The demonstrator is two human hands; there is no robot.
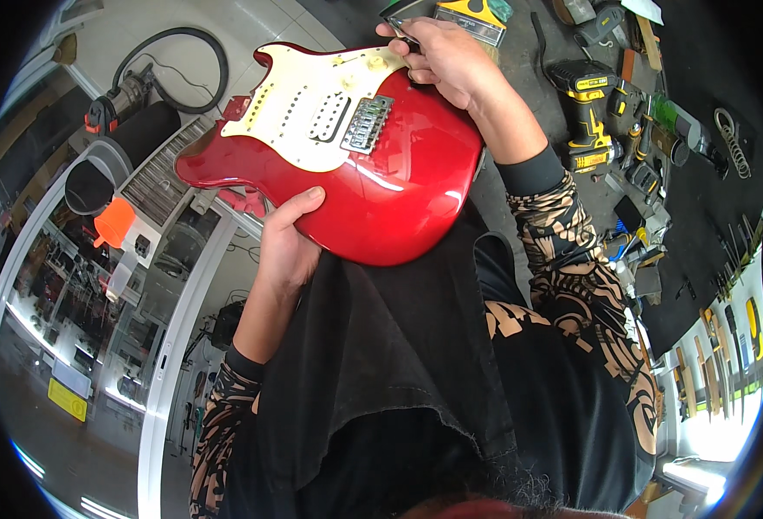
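A glossy red electric guitar body (399,203) is held in front of me, tilted, with a cream pickguard (286,108). On it are a white humbucker pickup (330,118) and a metal bridge (367,124); no strings or neck show. My left hand (295,232) grips the body's near left edge, thumb on the face and fingers hidden underneath. At the far right edge, beside the pickguard's corner, my right hand (442,59) is closed with its fingers pinched together. A small dark metal piece (405,36) shows between those fingers; its kind is unclear.
On the dark workbench to the right lie a yellow-and-black cordless drill (591,121), several hand tools and a coiled spring (731,143). A yellow-and-black case (477,17) is beyond my right hand. Left are an orange funnel (115,222), a black hose (217,60) and a glass-fronted cabinet (79,320).
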